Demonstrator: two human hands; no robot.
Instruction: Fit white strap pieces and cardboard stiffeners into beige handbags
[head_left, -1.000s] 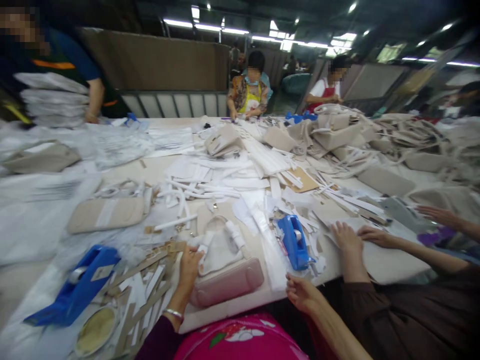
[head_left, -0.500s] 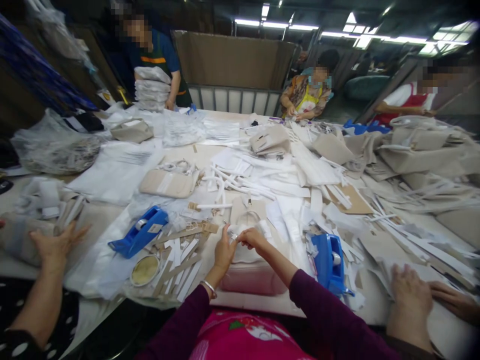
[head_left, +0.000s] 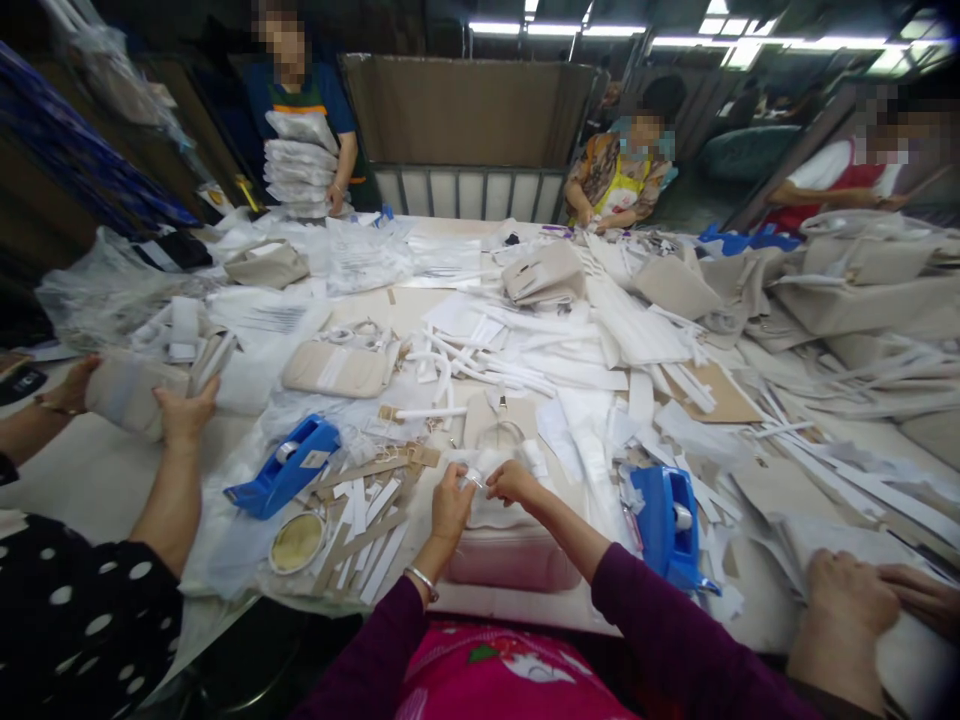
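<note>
Some wrap (head_left: 474, 477) my left fingers (head_left: 454, 480) are gripping; right fingers (head_left: 505, 482) are pinching, contents unclear; hasty pulling could be tearing it.

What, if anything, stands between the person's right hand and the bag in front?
Nothing visible does. The right hand is over the bag, with the left hand beside it. The strips on the left and the blue dispenser on the right lie to the sides, not between.

Desk (head_left: 517, 606), near edge: handbag (head_left: 517, 560) between left tape dispenser (head_left: 281, 472) and right tape dispenser (head_left: 661, 530). Loose strips (head_left: 358, 508) left of handbag; round dish (head_left: 297, 543) left of strips.
</note>
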